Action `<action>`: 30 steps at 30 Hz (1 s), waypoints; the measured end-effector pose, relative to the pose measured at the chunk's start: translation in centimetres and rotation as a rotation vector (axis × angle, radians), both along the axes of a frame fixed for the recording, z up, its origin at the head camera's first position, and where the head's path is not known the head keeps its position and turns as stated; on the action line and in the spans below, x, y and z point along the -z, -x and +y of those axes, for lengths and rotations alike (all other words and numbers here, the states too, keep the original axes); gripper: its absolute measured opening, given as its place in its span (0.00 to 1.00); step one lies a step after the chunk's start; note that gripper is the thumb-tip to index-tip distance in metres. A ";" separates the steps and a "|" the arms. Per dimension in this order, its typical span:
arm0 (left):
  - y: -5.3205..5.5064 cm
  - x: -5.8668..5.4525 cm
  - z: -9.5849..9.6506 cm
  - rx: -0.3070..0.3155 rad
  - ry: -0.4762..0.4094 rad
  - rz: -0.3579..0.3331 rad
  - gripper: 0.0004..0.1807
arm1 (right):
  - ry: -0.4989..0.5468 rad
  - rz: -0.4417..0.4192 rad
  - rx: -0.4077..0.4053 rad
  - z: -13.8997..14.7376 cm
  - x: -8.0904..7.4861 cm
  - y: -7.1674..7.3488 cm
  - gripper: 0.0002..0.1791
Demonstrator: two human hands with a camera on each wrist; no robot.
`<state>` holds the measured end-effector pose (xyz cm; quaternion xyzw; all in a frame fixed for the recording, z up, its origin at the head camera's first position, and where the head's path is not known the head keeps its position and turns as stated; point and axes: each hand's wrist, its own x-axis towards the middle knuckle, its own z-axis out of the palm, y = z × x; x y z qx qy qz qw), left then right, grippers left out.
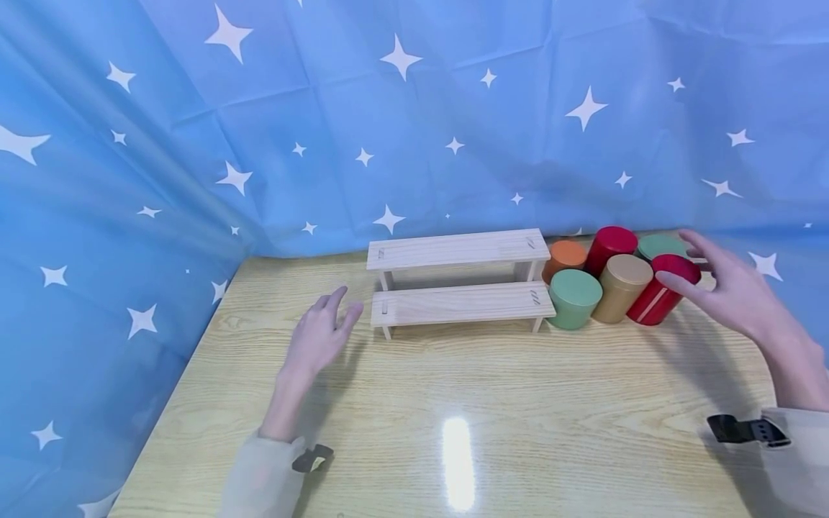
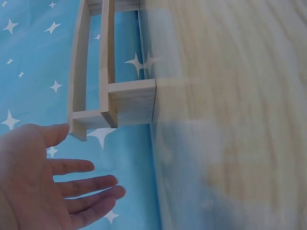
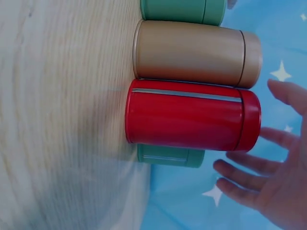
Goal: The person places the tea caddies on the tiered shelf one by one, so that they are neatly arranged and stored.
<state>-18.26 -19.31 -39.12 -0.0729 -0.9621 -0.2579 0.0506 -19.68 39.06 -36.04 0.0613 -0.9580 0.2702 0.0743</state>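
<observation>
My right hand point(image 1: 702, 277) hovers open with spread fingers just past the lid of a red tin point(image 1: 660, 291) that stands at the right end of a cluster of tins. In the right wrist view the fingers point(image 3: 249, 175) are close to the red tin point(image 3: 187, 115) but apart from it. My left hand point(image 1: 324, 327) is open and holds nothing, over the table beside the left end of a two-step wooden shelf point(image 1: 460, 277). In the left wrist view its fingers point(image 2: 81, 184) are straight, a little short of the shelf's end point(image 2: 115, 103).
Beside the red tin stand a gold tin point(image 1: 620, 286), a green tin point(image 1: 573, 296), and behind them an orange tin point(image 1: 565, 256), another red tin point(image 1: 609, 244) and a teal tin point(image 1: 660, 246). The wooden table point(image 1: 453, 403) meets a blue star-patterned curtain point(image 1: 414, 122) at back and left.
</observation>
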 end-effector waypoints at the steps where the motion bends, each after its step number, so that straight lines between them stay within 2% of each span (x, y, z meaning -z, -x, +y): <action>1: 0.1 0.1 0.1 0.003 -0.018 -0.010 0.36 | 0.009 0.006 -0.008 0.1 0.2 0.0 0.46; 11: 1.1 1.0 1.5 0.055 -0.181 -0.082 0.34 | 0.026 -0.013 -0.023 0.4 1.4 -0.2 0.47; 15: 1.6 1.4 1.9 0.068 -0.247 -0.097 0.34 | 0.050 0.006 -0.043 0.5 1.7 -0.2 0.46; 21: 2.1 1.8 2.5 0.075 -0.361 -0.155 0.34 | 0.105 0.036 -0.053 0.5 2.1 -0.4 0.45; 25: 2.3 2.0 2.8 0.062 -0.367 -0.162 0.31 | 0.137 0.016 -0.034 0.6 2.4 -0.4 0.47; 30: 2.4 2.1 3.0 0.057 -0.360 -0.160 0.30 | 0.170 -0.012 0.010 0.6 2.6 -0.5 0.40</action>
